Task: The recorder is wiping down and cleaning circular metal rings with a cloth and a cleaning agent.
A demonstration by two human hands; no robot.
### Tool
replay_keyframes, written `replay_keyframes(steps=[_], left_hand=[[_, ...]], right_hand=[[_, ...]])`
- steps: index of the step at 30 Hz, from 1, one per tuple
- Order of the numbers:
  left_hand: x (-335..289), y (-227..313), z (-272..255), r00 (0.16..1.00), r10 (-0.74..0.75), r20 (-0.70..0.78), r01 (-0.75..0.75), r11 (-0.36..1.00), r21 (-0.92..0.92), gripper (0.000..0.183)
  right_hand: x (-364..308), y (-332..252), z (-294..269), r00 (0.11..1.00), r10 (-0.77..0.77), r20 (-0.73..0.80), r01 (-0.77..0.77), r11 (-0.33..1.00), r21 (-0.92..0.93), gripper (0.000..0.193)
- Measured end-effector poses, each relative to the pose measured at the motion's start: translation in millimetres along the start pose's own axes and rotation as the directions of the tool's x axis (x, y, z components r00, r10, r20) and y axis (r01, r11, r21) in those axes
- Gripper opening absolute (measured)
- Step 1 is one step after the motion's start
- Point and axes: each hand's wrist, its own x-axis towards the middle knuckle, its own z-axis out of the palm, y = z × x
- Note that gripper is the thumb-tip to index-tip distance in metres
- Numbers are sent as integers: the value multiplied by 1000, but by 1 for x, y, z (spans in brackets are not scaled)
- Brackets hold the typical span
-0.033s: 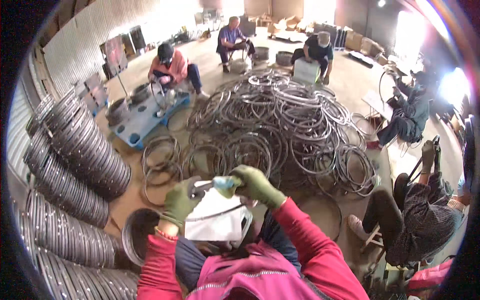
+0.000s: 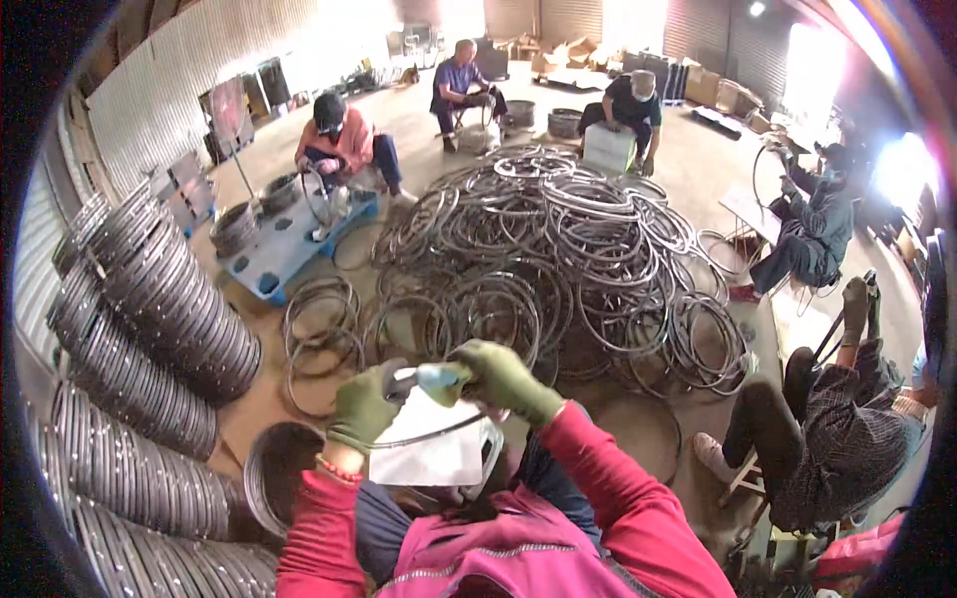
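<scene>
In front of my chest, my left hand (image 2: 364, 407), in a green glove with dark fingertips, is closed on a thin dark metal ring (image 2: 431, 435). The ring's near side curves below both hands; the rest is hidden by the gloves. My right hand (image 2: 508, 381), also in a green glove, is closed around a small light-blue piece (image 2: 437, 378) that meets the ring's far side close to my left fingers. I cannot make out what kind of thing it is. Under the ring, a white board or sheet (image 2: 424, 464) lies over my lap.
A large heap of loose metal rings (image 2: 558, 224) lies ahead. Tall stacks of rings (image 2: 169, 289) stand at the left, with a ring coil (image 2: 261, 473) by my left knee. Beyond are a blue pallet (image 2: 289, 249) and several seated people, the nearest person (image 2: 847, 439) at the right.
My right hand has come slightly nearer and to the left, bringing the light-blue piece closer to my left hand. Both hands keep their hold.
</scene>
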Motion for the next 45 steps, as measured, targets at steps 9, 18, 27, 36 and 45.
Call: replay_keyframes(steps=[9,18,27,36,45], left_hand=[[-8,-40,-10,999,-35,-20,34,998,-50,26],[-4,-31,-11,999,27,-38,-26,1000,13,26],[4,-23,-6,986,166,-27,-167,985,-33,26],[17,2,6,987,117,115,-131,984,124,22],[-3,-49,-16,999,-38,-39,37,998,-49,29]], right_hand=[[4,-15,-7,995,27,95,-34,997,66,51],[3,-12,9,995,-103,-9,103,990,94,50],[0,-19,5,983,-180,-32,180,984,-3,49],[13,-53,9,996,-45,73,62,963,-262,49],[-49,59,27,975,174,-135,-143,966,217,55]])
